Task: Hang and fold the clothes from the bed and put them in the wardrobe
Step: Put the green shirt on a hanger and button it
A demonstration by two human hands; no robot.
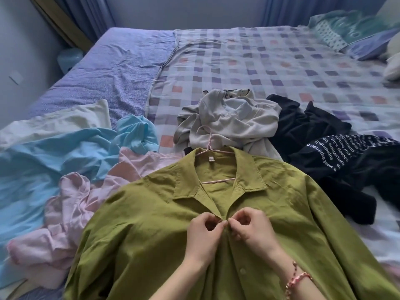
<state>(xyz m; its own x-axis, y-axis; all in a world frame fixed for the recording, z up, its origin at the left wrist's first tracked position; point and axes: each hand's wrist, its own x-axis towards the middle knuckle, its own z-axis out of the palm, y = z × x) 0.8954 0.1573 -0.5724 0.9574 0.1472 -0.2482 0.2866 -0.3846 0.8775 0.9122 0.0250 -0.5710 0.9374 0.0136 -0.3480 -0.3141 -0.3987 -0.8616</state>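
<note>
A green collared shirt (151, 234) lies flat on the bed in front of me, with a pink hanger (208, 146) inside its neck and the hook pointing away. My left hand (204, 230) and my right hand (251, 228) meet at the top of the shirt's front placket, just below the collar. Each hand pinches an edge of the fabric there. A lower button shows on the placket beneath my right wrist.
A light blue garment (54, 161) and a pink one (71, 213) lie crumpled to the left. A grey garment (229, 120) lies behind the hanger, and black clothes with white lettering (337, 161) to the right. The checked bedspread (259, 68) stretches beyond, with pillows (355, 33) far right.
</note>
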